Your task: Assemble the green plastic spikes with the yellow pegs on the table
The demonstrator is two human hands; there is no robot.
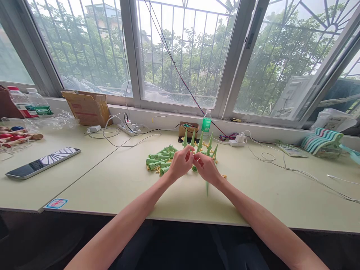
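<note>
My left hand [181, 163] and my right hand [207, 168] meet over the table, fingertips pinched together. What lies between the fingers is too small and covered to make out. Below my right palm the pointed end of a green plastic spike [207, 189] sticks out; whether the hand grips it I cannot tell. Left of my left hand lies a pile of green tubes with yellow parts [159, 160]. Behind the hands several green cone-shaped spikes [200, 143] point upward, with yellow pieces [224, 176] among and beside them.
A green-labelled bottle [206, 122] and a small cardboard box [188, 130] stand at the back. Cables [298, 171] run along the right. On the left lie a phone [43, 163] and a larger carton [87, 108]. Mint and pink hangers [322, 142] rest far right.
</note>
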